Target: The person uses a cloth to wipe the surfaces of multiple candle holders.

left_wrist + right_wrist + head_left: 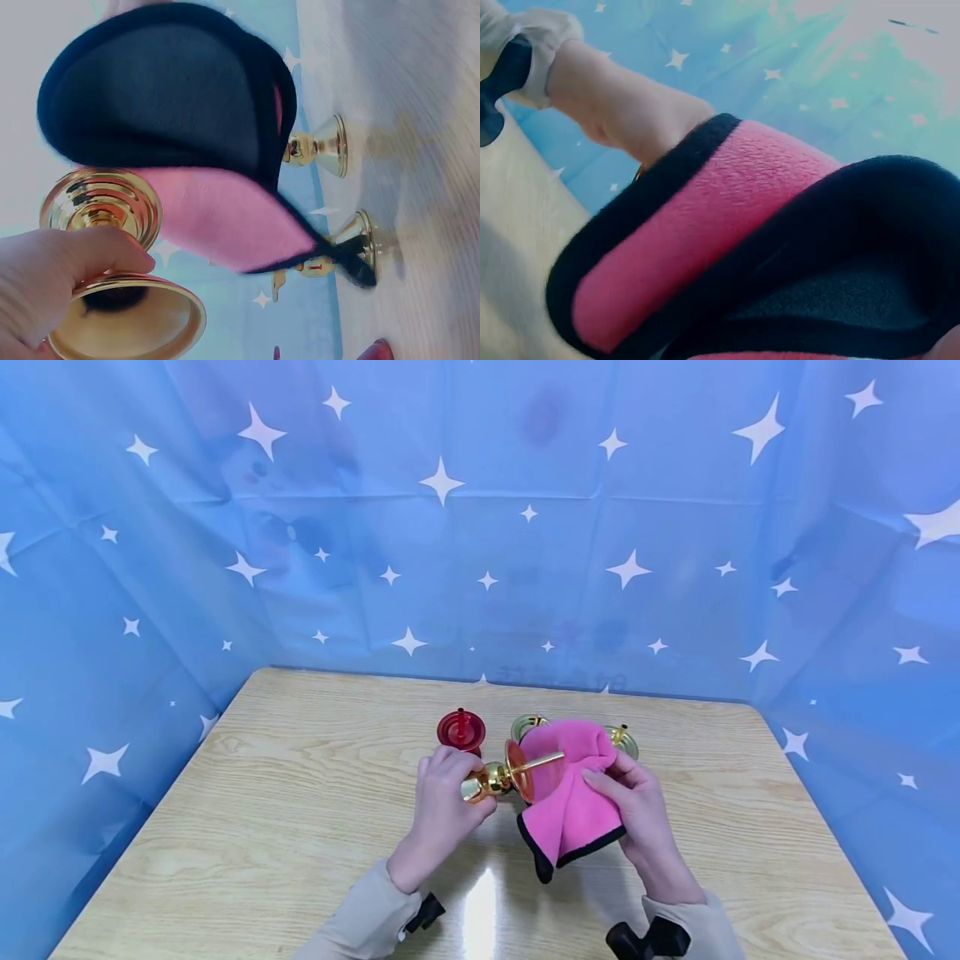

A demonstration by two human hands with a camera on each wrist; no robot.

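Note:
My left hand [448, 793] grips a gold candle holder [493, 779] by its stem, tilted on its side above the table. Its spike and dish face right, toward the cloth. In the left wrist view, the thumb lies across the holder [101, 199] between dish and flared base. My right hand [637, 802] pinches a pink cloth [573, 810] with black edging, which hangs in folds close beside the dish. The cloth [690, 232] shows a dark underside in the right wrist view and hides most of the right fingers there.
A red candle holder [461, 731] stands behind my left hand. Two more gold holders, one [527, 724] behind the cloth and another [624, 741] near the right hand, stand on the wooden table [300, 760]. A blue star-patterned curtain [525, 543] encloses the back and sides.

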